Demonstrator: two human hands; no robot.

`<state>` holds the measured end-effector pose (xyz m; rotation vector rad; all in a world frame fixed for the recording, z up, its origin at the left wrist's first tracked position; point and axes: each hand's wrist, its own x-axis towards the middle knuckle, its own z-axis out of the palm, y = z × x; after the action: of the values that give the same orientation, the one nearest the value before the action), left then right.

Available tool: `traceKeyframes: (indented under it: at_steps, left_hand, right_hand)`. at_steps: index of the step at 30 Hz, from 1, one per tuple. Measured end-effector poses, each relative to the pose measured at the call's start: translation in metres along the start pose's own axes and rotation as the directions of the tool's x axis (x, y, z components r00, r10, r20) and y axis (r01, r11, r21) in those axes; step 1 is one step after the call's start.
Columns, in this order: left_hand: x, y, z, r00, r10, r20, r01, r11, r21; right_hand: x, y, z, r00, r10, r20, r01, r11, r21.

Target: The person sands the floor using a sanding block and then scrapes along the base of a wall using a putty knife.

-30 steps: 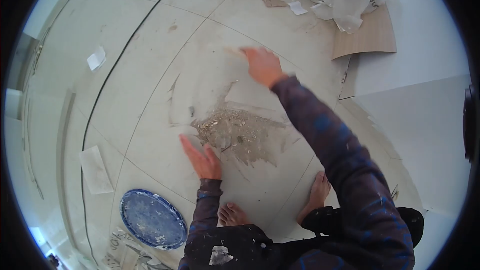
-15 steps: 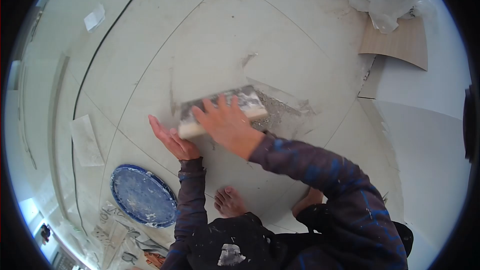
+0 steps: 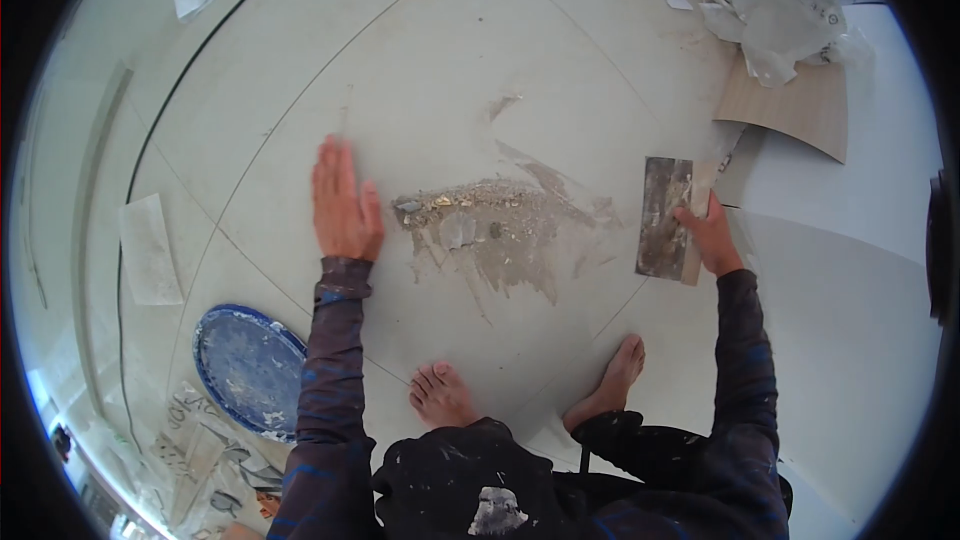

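On the right, my right hand (image 3: 714,240) grips a wide putty knife (image 3: 664,218) by its pale back edge. Its broad blade is smeared dark and white and stands apart from the debris. Left of the middle, my left hand (image 3: 345,205) is open, fingers stretched forward and slightly blurred, with nothing in it. Between my hands a patch of grit and crumbled debris (image 3: 480,225) lies on the tiled floor, just right of my left hand. Grey smears trail from the patch toward the right.
A blue round lid (image 3: 248,372) crusted with white lies left of my feet. Crumpled plastic (image 3: 775,10) and a curved wood-look sheet (image 3: 785,105) lie at the upper right. A dark cable (image 3: 190,90) runs down the left side, near a white sheet (image 3: 150,250).
My right hand has carried the putty knife from over the debris far to the right, uncovering the patch. My left hand has moved slightly up, away from the knife's end.
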<state>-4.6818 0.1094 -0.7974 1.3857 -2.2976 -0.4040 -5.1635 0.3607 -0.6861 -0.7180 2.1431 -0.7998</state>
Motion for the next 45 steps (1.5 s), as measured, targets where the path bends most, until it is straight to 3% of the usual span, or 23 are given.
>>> traceKeyframes:
  at_steps: [2,7,13,16,18,20,21,23,26,28,29,30,32,33,34,37,39,42,44,45]
  left_hand:
    - [-0.006,0.017,0.003,0.995,0.083,0.058,-0.080,0.996,-0.041]
    - [-0.019,0.072,0.014,0.972,0.189,0.143,-0.160,0.968,-0.193]
    - [-0.026,0.099,0.014,0.979,0.155,0.134,-0.101,0.934,-0.343]
    - [-0.031,0.089,0.022,0.996,0.085,0.028,-0.066,0.907,-0.416]
    - [-0.034,0.084,0.017,0.996,0.082,0.036,-0.055,0.880,-0.472]
    - [-0.041,0.077,-0.001,0.999,0.043,0.010,-0.035,0.902,-0.430]
    - [-0.047,0.077,-0.010,0.998,0.055,0.006,-0.047,0.897,-0.439]
    - [-0.066,0.061,-0.036,0.999,-0.018,-0.033,0.004,0.931,-0.364]
    - [-0.115,0.023,-0.103,0.975,-0.205,-0.089,0.171,0.942,-0.289]
    - [-0.154,-0.006,-0.152,0.938,-0.327,-0.117,0.299,0.931,-0.209]
    - [-0.174,-0.024,-0.170,0.927,-0.318,-0.197,0.279,0.939,-0.201]
    - [-0.195,-0.044,-0.184,0.913,-0.304,-0.272,0.255,0.946,-0.203]
    - [-0.235,-0.070,-0.201,0.832,-0.464,-0.305,0.383,0.877,-0.290]
    - [-0.257,-0.090,-0.206,0.825,-0.478,-0.300,0.431,0.877,-0.211]
    - [-0.276,-0.101,-0.207,0.802,-0.493,-0.336,0.486,0.867,-0.110]
    - [-0.286,-0.082,-0.214,0.684,-0.597,-0.419,0.641,0.766,-0.044]
    - [-0.296,-0.078,-0.208,0.659,-0.601,-0.452,0.662,0.749,-0.030]
    - [-0.279,-0.042,-0.191,0.710,-0.552,-0.437,0.590,0.805,-0.060]
    - [-0.268,-0.008,-0.173,0.748,-0.518,-0.414,0.532,0.842,-0.093]
    - [-0.265,0.008,-0.161,0.810,-0.479,-0.337,0.456,0.877,-0.152]
  right_hand:
    - [-0.002,0.004,0.031,0.999,-0.007,0.034,0.007,1.000,0.025]
    - [-0.009,-0.033,0.137,0.961,-0.243,0.133,0.243,0.970,0.020]
    - [-0.034,-0.088,0.267,0.923,-0.334,0.191,0.300,0.936,0.187]
    - [-0.040,-0.084,0.303,0.931,-0.308,0.198,0.216,0.898,0.383]
    - [-0.050,-0.100,0.317,0.919,-0.318,0.235,0.172,0.857,0.486]
    - [-0.074,-0.131,0.313,0.932,-0.188,0.311,-0.064,0.758,0.649]
    - [-0.082,-0.135,0.322,0.921,-0.199,0.334,-0.070,0.759,0.647]
    - [-0.100,-0.143,0.335,0.896,-0.248,0.367,0.024,0.854,0.519]
    - [-0.140,-0.158,0.385,0.775,-0.405,0.486,0.187,0.881,0.435]
    - [-0.188,-0.186,0.428,0.675,-0.501,0.541,0.215,0.836,0.506]
    - [-0.212,-0.194,0.451,0.639,-0.541,0.547,0.239,0.815,0.527]
    - [-0.237,-0.196,0.478,0.649,-0.550,0.525,0.256,0.808,0.530]
    - [-0.276,-0.211,0.500,0.626,-0.430,0.651,0.176,0.891,0.420]
    - [-0.288,-0.212,0.506,0.604,-0.422,0.676,0.206,0.902,0.379]
    - [-0.294,-0.215,0.506,0.595,-0.425,0.682,0.237,0.904,0.357]
    - [-0.274,-0.226,0.467,0.612,-0.487,0.624,0.370,0.873,0.319]
    - [-0.234,-0.224,0.419,0.614,-0.582,0.533,0.530,0.805,0.268]
    - [-0.127,-0.206,0.318,0.578,-0.742,0.341,0.783,0.622,0.025]
    - [-0.048,-0.186,0.246,0.615,-0.749,0.248,0.783,0.541,-0.307]
    - [0.001,-0.167,0.214,0.530,-0.828,0.182,0.809,0.429,-0.402]
